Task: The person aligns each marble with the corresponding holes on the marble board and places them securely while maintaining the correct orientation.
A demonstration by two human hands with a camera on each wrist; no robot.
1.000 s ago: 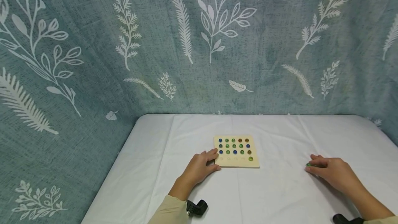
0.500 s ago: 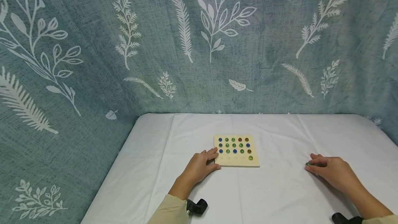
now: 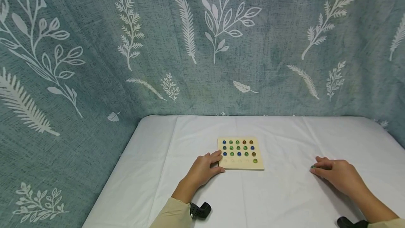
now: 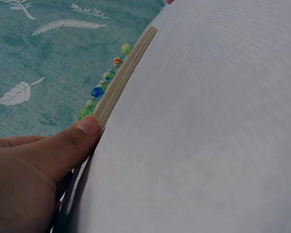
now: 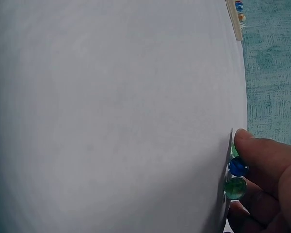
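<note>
A pale wooden marble board (image 3: 240,166) lies flat on the white-covered table. Blue, green and amber marbles fill its three far rows; the front row has one yellow-green marble (image 3: 255,160) at its right end and bare hollows beside it. My left hand (image 3: 204,170) holds the board's near left corner, thumb against the front edge, fingers on the left edge. Far to the right, my right hand (image 3: 340,173) is low over the cloth and pinches a green marble (image 3: 313,166) at its fingertips. In the right wrist view a blue marble (image 5: 238,166) and another green marble (image 5: 235,188) show close by the fingers.
White cloth (image 3: 278,200) covers the table, with fold lines and small wrinkles. A teal curtain with white leaf prints (image 3: 272,80) hangs behind the table and along its left side. Black wrist devices (image 3: 200,211) sit on both wrists.
Both hands hold almost the same places. The fingertips of my right hand shift very slightly around the green marble; the board stays put.
</note>
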